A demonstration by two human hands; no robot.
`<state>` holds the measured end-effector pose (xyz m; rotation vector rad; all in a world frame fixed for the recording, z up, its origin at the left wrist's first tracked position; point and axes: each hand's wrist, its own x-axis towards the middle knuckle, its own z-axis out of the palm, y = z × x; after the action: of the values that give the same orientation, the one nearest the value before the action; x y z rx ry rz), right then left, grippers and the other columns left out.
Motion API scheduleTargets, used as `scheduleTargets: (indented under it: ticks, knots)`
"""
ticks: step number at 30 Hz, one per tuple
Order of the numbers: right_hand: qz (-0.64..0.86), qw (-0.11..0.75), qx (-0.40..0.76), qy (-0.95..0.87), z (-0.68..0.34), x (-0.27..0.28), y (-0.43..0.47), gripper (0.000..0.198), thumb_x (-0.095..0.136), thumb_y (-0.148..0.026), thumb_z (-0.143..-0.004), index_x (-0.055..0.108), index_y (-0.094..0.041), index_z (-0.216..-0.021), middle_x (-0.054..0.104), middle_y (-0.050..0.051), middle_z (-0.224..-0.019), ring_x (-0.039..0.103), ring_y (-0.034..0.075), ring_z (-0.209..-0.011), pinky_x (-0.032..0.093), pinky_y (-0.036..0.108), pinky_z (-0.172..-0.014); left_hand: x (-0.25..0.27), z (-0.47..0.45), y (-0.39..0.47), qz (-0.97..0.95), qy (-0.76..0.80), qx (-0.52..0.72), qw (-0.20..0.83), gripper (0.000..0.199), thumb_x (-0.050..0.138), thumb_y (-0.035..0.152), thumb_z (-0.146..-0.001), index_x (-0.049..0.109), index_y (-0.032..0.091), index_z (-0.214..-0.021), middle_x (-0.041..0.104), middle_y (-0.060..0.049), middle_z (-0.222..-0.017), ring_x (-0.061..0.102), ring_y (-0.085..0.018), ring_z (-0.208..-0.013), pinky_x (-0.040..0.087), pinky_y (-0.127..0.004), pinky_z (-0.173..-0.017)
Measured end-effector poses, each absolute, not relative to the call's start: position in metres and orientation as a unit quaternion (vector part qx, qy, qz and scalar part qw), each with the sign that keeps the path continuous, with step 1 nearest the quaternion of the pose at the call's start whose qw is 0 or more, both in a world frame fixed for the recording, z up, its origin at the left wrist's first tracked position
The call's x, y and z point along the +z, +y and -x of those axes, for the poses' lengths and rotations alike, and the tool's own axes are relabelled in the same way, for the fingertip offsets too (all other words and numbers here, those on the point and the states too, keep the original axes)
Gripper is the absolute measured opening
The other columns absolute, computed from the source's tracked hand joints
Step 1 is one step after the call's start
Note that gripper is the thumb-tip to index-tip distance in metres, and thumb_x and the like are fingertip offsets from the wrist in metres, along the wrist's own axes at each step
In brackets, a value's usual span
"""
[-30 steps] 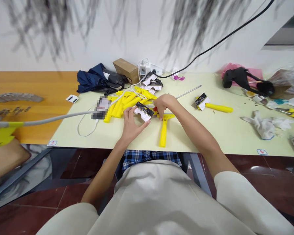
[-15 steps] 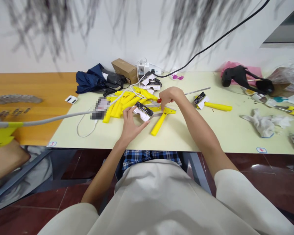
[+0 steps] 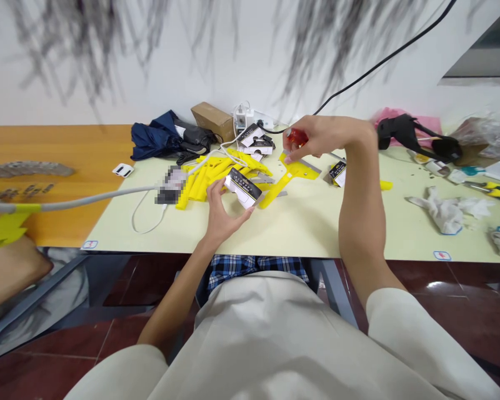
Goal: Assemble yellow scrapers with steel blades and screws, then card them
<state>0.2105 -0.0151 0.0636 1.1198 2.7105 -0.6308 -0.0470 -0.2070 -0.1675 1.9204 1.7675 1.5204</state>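
Note:
My left hand (image 3: 220, 214) grips a black-and-white printed card sleeve (image 3: 244, 189) by its edges, between thumb and fingers. My right hand (image 3: 312, 138) is closed around the red handle of a screwdriver (image 3: 296, 137), whose metal shaft runs to the right, partly behind the wrist. Its fingers also pinch the head of a yellow scraper (image 3: 294, 173), which is raised with its handle slanting down to the left, close to the card. A pile of yellow scrapers (image 3: 208, 178) lies beyond my left hand. Another scraper, carrying a black-and-white card (image 3: 337, 173), lies partly hidden by my right forearm.
Behind the pile are more cards (image 3: 256, 145), a brown box (image 3: 212, 119) and a dark blue umbrella (image 3: 154, 133). A grey cable (image 3: 100, 197) crosses from the left. Crumpled gloves (image 3: 444, 211) and yellow-handled pliers (image 3: 498, 190) lie right. Another person's arm (image 3: 16, 272) shows at left.
My right hand has risen and moved right, lifting the yellow scraper off the table with the screwdriver still in the hand. My left hand has stayed nearly in place with the card sleeve.

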Motion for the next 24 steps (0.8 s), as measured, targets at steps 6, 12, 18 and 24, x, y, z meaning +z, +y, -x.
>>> scheduleTargets:
  ticks: [6, 12, 18, 24]
  knots:
    - [-0.402, -0.122, -0.196, 0.886, -0.238, 0.095, -0.054, 0.054, 0.075, -0.061, -0.103, 0.075, -0.014, -0.079, 0.072, 0.005, -0.079, 0.061, 0.014, -0.076, 0.039, 0.035, -0.066, -0.172, 0.050, -0.206, -0.655, 0.545, 0.522, 0.034, 0.114, 0.093, 0.059, -0.083, 0.029, 0.027, -0.171, 0.040, -0.021, -0.163, 0.045, -0.041, -0.156, 0.052, -0.060, -0.124]
    - [-0.343, -0.258, -0.178, 0.885, -0.257, 0.106, -0.075, 0.025, 0.091, -0.044, -0.094, 0.071, -0.029, -0.092, 0.067, 0.004, -0.078, 0.052, 0.021, -0.064, 0.041, 0.038, -0.053, -0.174, 0.051, -0.206, -0.668, 0.526, 0.526, -0.002, 0.114, 0.094, 0.057, -0.083, 0.029, 0.028, -0.172, 0.041, -0.020, -0.163, 0.042, -0.042, -0.158, 0.053, -0.060, -0.123]
    - [-0.320, -0.241, -0.196, 0.895, -0.247, 0.100, -0.066, 0.025, 0.092, -0.042, -0.093, 0.074, -0.024, -0.091, 0.064, 0.003, -0.072, 0.050, 0.018, -0.060, 0.038, 0.035, -0.049, -0.175, 0.050, -0.207, -0.673, 0.499, 0.546, -0.006, 0.120, 0.095, 0.061, -0.083, 0.026, 0.030, -0.175, 0.036, -0.021, -0.166, 0.038, -0.044, -0.163, 0.051, -0.062, -0.126]
    - [-0.302, -0.197, -0.266, 0.894, -0.227, 0.091, -0.059, 0.028, 0.096, -0.042, -0.090, 0.076, -0.022, -0.090, 0.063, 0.000, -0.069, 0.049, 0.012, -0.060, 0.038, 0.031, -0.051, -0.179, 0.051, -0.206, -0.673, 0.496, 0.549, 0.001, 0.126, 0.096, 0.069, -0.081, 0.023, 0.032, -0.177, 0.033, -0.022, -0.171, 0.035, -0.046, -0.167, 0.049, -0.063, -0.128]
